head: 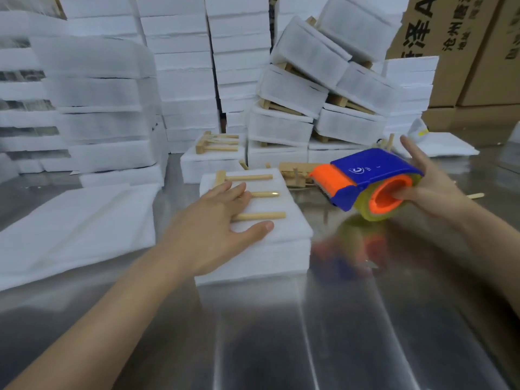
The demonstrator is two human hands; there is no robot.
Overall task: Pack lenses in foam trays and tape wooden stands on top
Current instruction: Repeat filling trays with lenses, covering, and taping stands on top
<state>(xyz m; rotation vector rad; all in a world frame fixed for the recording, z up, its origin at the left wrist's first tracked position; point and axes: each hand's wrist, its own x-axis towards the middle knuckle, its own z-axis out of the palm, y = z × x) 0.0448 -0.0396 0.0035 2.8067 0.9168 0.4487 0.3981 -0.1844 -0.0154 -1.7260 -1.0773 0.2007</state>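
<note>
**Wooden stand held down on a foam tray, tape dispenser ready**

A closed white foam tray (253,260) is seen near the middle of a shiny metal table (309,333). A wooden stand (264,194), made of three pale dowels joined to a crossbar, is laid flat on its top. The stand is pressed down by the left hand (222,218), whose fingers are straight and spread over the dowels. No tape can be seen on it yet.

To the right, clear of the tray and above the table, a blue and orange tape dispenser (368,181) is gripped by the right hand (430,187), with the thumb hooked into the orange core of the roll. No lenses can be seen; whether the tray is filled cannot be told.

The foam is judged light and soft, easily dented or slid on the slick metal, so it is best steadied from above with a flat palm. The stand looks stiff and light, and likely to shift until taped.

Behind are tall stacks of foam trays (183,66), a leaning pile of finished packs (309,88), loose stands (295,173) and cardboard boxes (464,52).
</note>
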